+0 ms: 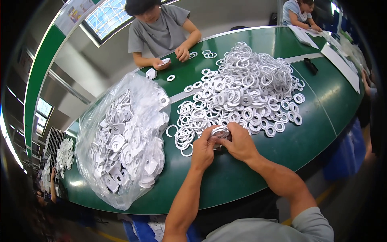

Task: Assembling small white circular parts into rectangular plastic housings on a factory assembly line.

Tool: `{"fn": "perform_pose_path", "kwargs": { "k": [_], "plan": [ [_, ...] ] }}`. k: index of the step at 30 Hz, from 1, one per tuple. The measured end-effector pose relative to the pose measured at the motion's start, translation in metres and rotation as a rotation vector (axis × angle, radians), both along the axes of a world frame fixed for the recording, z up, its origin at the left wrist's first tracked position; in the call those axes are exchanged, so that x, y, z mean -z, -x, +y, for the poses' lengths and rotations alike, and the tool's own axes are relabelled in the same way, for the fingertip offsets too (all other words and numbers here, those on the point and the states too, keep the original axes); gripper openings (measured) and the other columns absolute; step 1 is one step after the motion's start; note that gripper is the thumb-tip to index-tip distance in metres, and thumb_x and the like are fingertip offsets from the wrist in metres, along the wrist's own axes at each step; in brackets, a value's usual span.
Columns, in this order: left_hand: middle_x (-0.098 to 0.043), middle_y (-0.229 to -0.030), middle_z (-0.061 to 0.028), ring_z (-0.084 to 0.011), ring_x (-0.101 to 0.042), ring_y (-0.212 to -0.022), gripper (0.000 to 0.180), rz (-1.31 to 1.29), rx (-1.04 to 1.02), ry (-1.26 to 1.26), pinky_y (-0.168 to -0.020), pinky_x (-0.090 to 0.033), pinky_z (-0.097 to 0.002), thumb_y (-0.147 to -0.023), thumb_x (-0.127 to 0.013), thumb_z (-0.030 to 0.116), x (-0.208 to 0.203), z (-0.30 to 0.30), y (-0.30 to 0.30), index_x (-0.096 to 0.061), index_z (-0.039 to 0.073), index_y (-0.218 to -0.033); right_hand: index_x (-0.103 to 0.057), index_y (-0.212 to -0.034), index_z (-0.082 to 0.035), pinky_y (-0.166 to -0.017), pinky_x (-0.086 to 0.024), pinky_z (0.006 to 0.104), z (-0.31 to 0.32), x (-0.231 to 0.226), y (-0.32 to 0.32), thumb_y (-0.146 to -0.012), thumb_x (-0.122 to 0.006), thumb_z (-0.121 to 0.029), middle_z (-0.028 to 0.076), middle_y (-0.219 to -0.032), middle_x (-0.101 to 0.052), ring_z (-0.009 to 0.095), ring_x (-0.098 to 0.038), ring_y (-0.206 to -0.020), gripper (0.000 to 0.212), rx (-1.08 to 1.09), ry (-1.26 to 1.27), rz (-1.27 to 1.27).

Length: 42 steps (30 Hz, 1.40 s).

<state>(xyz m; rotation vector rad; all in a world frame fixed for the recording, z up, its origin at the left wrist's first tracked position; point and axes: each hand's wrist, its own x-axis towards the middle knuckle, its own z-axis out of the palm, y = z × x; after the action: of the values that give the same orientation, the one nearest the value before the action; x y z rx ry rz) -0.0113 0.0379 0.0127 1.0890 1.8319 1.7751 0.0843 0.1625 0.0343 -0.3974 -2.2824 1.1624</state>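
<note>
My left hand [202,148] and my right hand [240,143] meet in front of me at the near edge of a heap of white plastic rings [252,78]. Between them they grip a white ring [219,131], fingers and thumbs closed round it from both sides. Whether more than one ring is held cannot be made out, since the fingers cover the lower part. Loose rings lie just beyond my knuckles, and an open-sided ring [172,130] rests left of the heap.
A clear plastic bag [86,137] full of white flat parts with round holes stands on the green table [282,155] at left. Across from me a person in grey [161,36] handles a white part. A black object [311,65] lies at right; another person sits far right.
</note>
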Motion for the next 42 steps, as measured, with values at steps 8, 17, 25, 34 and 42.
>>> {"fn": "perform_pose_path", "kwargs": {
  "k": [8,17,25,34,42],
  "plan": [
    [-0.059,-0.116,-0.0137,-0.0194,-0.062,-0.095,0.038,-0.107,0.146,-0.01,-0.076,-0.056,-0.0308,-0.098,-0.044,0.007,-0.006,0.002,0.002,-0.042,0.0,-0.135,-0.056,-0.086,-0.001,-0.059,-0.044,0.0351,0.025,-0.004,-0.004,-0.076,-0.072,-0.013,0.012,-0.075,-0.053,0.026,-0.053,-0.062,0.023,-0.197,0.223,-0.054],
    [-0.063,-0.105,-0.0132,-0.0151,-0.064,-0.081,0.043,-0.053,-0.002,0.063,-0.066,-0.055,-0.0267,-0.09,-0.048,-0.004,-0.013,0.009,-0.009,-0.046,0.0,-0.133,-0.055,-0.085,0.0,-0.058,-0.043,0.0347,0.025,0.006,-0.005,-0.076,-0.071,-0.011,0.012,-0.074,-0.054,0.027,-0.056,-0.064,0.021,-0.176,0.088,0.037],
    [-0.061,-0.102,-0.0178,-0.0216,-0.065,-0.068,0.054,-0.307,0.019,0.004,-0.05,-0.054,-0.0247,-0.08,-0.048,0.005,-0.025,0.009,-0.005,-0.037,-0.003,-0.133,-0.06,-0.089,0.002,-0.052,-0.048,0.0294,0.049,-0.009,-0.013,-0.086,-0.063,-0.013,0.009,-0.072,-0.06,0.018,-0.059,-0.059,0.015,-0.375,0.475,-0.16],
    [-0.062,-0.097,-0.0157,-0.0155,-0.063,-0.066,0.041,-0.389,0.049,0.039,-0.043,-0.052,-0.0232,-0.079,-0.045,0.005,-0.017,0.001,0.01,-0.05,-0.006,-0.118,-0.062,-0.093,0.007,-0.055,-0.057,0.028,0.052,-0.001,-0.002,-0.089,-0.063,-0.011,0.012,-0.077,-0.065,0.017,-0.066,-0.062,0.018,-0.438,1.039,-0.277],
    [-0.063,-0.097,-0.0153,-0.0151,-0.064,-0.067,0.037,-0.317,0.018,0.117,-0.044,-0.053,-0.0241,-0.08,-0.046,0.0,-0.009,-0.003,0.01,-0.053,-0.006,-0.115,-0.057,-0.093,0.005,-0.057,-0.057,0.0273,0.039,0.012,0.002,-0.085,-0.062,-0.009,0.01,-0.074,-0.063,0.017,-0.065,-0.062,0.016,-0.362,1.015,-0.362]
  ]
}}
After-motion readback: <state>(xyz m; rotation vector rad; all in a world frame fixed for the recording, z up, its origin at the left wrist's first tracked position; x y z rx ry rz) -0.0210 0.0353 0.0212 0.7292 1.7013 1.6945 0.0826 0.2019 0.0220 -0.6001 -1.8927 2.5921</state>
